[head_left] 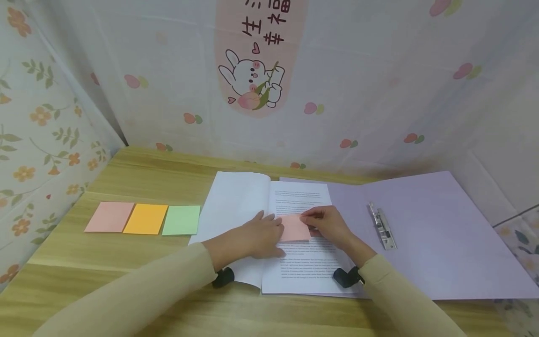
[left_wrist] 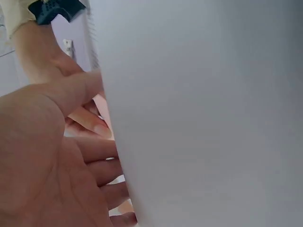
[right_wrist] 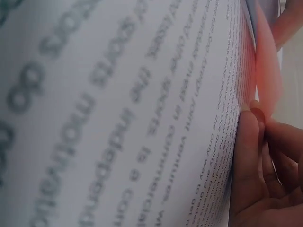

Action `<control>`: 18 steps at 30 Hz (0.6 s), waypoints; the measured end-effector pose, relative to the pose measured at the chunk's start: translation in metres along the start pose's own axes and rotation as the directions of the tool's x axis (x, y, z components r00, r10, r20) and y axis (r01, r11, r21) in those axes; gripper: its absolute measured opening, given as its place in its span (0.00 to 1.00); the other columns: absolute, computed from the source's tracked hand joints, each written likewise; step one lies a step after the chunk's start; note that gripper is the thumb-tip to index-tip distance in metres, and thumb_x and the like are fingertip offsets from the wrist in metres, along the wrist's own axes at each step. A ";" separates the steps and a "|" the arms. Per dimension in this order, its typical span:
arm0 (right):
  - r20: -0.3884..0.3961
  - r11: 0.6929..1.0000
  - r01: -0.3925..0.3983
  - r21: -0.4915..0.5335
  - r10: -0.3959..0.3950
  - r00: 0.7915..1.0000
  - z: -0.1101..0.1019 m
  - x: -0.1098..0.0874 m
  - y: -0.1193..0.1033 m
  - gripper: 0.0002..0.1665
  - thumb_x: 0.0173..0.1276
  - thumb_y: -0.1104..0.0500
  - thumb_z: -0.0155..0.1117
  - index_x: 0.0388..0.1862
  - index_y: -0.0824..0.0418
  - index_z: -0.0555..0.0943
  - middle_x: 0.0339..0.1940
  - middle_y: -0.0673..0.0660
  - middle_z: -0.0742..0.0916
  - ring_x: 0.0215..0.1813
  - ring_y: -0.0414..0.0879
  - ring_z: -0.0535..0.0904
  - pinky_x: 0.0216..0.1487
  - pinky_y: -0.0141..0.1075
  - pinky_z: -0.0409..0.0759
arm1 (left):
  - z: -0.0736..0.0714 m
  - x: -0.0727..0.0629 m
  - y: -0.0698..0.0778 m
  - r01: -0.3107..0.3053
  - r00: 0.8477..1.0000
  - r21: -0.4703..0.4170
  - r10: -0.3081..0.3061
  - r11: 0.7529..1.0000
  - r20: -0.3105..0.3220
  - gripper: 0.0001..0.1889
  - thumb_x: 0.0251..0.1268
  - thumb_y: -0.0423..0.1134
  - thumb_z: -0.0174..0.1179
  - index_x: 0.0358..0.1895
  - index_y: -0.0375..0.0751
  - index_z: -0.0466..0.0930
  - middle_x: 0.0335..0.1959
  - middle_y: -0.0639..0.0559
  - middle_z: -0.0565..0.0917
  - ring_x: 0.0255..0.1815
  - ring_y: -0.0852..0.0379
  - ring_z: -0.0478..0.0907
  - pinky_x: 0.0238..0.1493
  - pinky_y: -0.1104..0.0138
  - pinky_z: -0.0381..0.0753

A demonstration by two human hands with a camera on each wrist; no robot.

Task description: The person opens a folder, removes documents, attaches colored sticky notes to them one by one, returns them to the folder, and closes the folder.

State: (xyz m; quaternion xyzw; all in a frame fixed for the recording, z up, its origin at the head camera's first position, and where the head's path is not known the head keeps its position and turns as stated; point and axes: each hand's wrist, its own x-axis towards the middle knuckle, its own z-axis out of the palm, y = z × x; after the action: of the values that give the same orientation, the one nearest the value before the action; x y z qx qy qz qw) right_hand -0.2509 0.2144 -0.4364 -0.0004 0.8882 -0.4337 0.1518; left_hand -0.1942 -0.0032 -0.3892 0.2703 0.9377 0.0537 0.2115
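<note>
A pink sticky note (head_left: 294, 229) lies over the printed page (head_left: 309, 267) of an opened stack of sheets, its right side lifted off the paper. My right hand (head_left: 330, 227) pinches the note near its upper right corner between thumb and fingers; the right wrist view shows the note (right_wrist: 268, 71) standing off the page. Across the turned blank page (head_left: 240, 196) reaches my left hand (head_left: 262, 235), fingers extended, fingertips at the note's left edge. In the left wrist view the blank page hides much of the note.
Pink (head_left: 110, 216), orange (head_left: 145, 219) and green (head_left: 182, 220) sticky notes sit in a row at left on the wooden table (head_left: 84, 276). Beneath the sheets, an open purple folder (head_left: 446, 234) spreads right, with a metal clip (head_left: 382, 227). A patterned curtain (head_left: 358, 84) hangs behind.
</note>
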 end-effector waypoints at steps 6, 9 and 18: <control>-0.003 1.000 -0.002 -0.017 0.002 1.000 0.000 0.000 -0.001 0.15 0.67 0.55 0.72 0.50 0.60 0.88 0.46 0.59 0.89 0.38 0.46 0.83 0.39 0.32 0.87 | 0.003 0.006 -0.001 0.000 0.999 0.086 -0.002 0.996 0.033 0.42 0.66 0.64 0.61 0.77 0.43 0.64 0.80 0.50 0.64 0.84 0.50 0.54 0.84 0.48 0.46; 0.002 1.000 -0.002 -0.020 0.002 1.000 0.000 0.000 -0.001 0.15 0.68 0.55 0.71 0.50 0.60 0.88 0.46 0.59 0.89 0.38 0.46 0.83 0.38 0.33 0.87 | 0.003 0.009 0.000 0.009 0.999 0.085 -0.012 0.996 0.037 0.42 0.65 0.63 0.61 0.76 0.43 0.65 0.80 0.51 0.64 0.83 0.49 0.55 0.84 0.48 0.46; 0.002 0.999 -0.022 -0.045 0.022 1.000 -0.001 0.000 -0.006 0.15 0.70 0.56 0.69 0.50 0.63 0.87 0.44 0.60 0.89 0.37 0.45 0.84 0.37 0.33 0.88 | 0.003 0.013 0.003 0.034 0.998 0.096 -0.039 0.995 0.051 0.45 0.64 0.64 0.61 0.78 0.43 0.61 0.82 0.50 0.59 0.84 0.50 0.53 0.84 0.48 0.47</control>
State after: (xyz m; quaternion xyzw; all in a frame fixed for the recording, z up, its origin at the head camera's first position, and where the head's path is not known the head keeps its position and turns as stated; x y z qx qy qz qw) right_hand -0.2520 0.2112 -0.4313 0.0052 0.8975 -0.4118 0.1575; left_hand -0.2010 0.0064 -0.3956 0.2644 0.9380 -0.0020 0.2242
